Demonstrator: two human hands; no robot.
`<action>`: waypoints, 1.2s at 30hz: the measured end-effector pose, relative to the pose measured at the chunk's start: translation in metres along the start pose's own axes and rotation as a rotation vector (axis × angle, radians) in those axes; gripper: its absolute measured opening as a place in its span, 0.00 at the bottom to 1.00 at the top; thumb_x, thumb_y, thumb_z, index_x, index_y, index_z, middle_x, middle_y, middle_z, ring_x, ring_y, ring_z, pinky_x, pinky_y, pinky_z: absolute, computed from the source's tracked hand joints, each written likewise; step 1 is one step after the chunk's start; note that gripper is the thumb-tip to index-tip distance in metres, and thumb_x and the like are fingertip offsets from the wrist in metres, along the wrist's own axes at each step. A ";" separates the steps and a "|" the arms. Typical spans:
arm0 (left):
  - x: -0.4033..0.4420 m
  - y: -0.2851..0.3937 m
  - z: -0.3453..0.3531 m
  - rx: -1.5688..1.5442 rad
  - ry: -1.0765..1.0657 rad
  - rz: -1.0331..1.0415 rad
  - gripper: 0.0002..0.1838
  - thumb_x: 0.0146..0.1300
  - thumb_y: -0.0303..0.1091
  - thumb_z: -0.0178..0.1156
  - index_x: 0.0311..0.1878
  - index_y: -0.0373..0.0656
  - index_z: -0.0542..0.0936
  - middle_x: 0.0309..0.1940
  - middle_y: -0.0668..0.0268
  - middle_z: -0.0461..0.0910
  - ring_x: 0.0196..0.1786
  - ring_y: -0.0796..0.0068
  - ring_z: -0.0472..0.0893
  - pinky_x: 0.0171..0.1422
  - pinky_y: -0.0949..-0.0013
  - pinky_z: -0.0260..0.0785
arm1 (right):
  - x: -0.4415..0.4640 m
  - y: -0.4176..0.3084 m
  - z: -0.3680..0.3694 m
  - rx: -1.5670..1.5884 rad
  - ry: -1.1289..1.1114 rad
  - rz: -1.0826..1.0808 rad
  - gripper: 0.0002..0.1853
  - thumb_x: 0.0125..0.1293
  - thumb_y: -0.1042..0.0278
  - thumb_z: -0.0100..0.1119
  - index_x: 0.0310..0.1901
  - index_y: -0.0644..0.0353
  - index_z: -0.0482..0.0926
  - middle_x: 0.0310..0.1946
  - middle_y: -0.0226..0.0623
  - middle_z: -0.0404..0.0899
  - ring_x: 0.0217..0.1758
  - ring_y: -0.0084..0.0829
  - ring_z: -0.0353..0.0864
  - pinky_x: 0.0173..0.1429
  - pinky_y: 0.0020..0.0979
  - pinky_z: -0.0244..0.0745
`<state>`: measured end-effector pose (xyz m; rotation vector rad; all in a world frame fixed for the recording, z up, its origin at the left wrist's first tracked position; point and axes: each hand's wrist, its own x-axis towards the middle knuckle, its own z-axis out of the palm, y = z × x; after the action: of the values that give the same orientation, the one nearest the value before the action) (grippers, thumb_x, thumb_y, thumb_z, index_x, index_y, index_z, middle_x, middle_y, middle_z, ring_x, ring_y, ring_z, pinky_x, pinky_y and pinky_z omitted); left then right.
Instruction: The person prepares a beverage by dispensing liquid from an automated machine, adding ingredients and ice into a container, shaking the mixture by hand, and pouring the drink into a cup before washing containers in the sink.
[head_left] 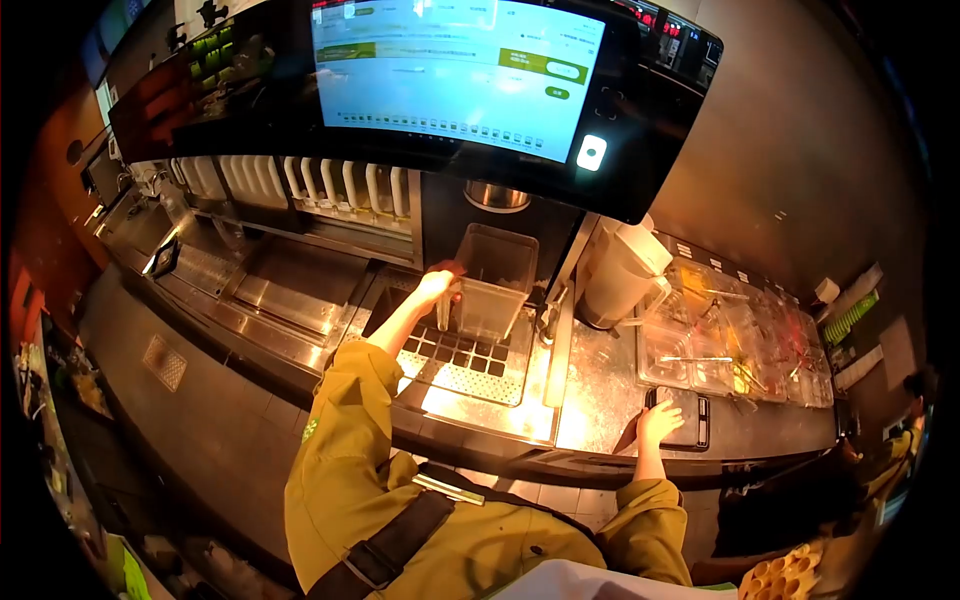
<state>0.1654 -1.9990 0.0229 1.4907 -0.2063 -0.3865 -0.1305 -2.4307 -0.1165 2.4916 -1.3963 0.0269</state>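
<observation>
A clear, square-mouthed pitcher (492, 282) stands under a round metal outlet (497, 196), over a perforated drip tray (470, 385). At its left side, my left hand (438, 286) is closed round the pitcher's handle. My right hand (660, 424) rests with fingers spread at the left part of a flat dark device (690, 420), which looks like a scale, near the counter's front edge. Nothing shows in its fingers.
Above hangs a large lit screen (450, 75). A lidded pale jug (622, 275) stands right of the outlet, beside clear ingredient containers (700, 375) with utensils. White-handled dispensers (345, 187) line the back left. Another person (900, 450) is partly visible at far right.
</observation>
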 end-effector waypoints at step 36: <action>-0.189 0.060 0.064 -0.157 -0.011 0.075 0.31 0.58 0.42 0.48 0.64 0.39 0.59 0.27 0.64 0.78 0.25 0.81 0.74 0.27 0.83 0.63 | 0.097 0.150 0.073 0.198 0.160 0.318 0.37 0.56 0.49 0.54 0.64 0.54 0.55 0.64 0.51 0.52 0.67 0.52 0.48 0.62 0.63 0.43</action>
<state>-0.0253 -1.9854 0.1071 1.3231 -0.2351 -0.3429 -0.2135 -2.6038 -0.1364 2.3247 -1.7767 0.4380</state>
